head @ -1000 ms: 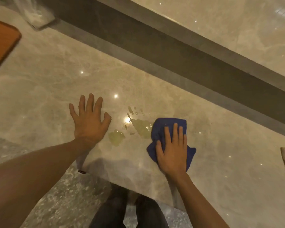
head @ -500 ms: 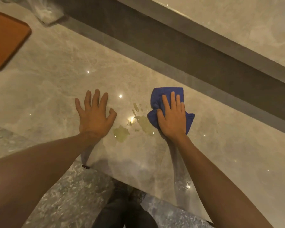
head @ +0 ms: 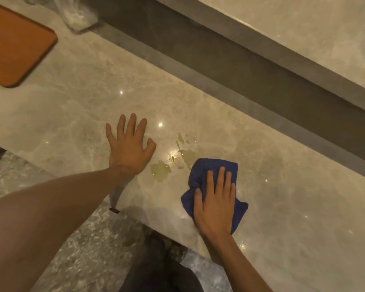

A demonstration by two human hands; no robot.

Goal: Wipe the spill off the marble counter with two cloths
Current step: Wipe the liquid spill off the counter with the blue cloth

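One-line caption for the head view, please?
Right hand presses blue cloth beside spill; left hand braces.

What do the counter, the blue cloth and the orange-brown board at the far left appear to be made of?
The beige veined counter looks like polished marble: cloudy veins and sharp light reflections. The crumpled blue cloth under the right hand seems soft, matte fabric, possibly microfibre: it bunches in folds. The orange-brown rounded board looks smooth and satin, wood or plastic; I cannot tell which.

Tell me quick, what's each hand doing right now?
Left hand: open, fingers spread, flat on the marble counter, holding nothing.
Right hand: open, palm pressing the blue cloth onto the counter.
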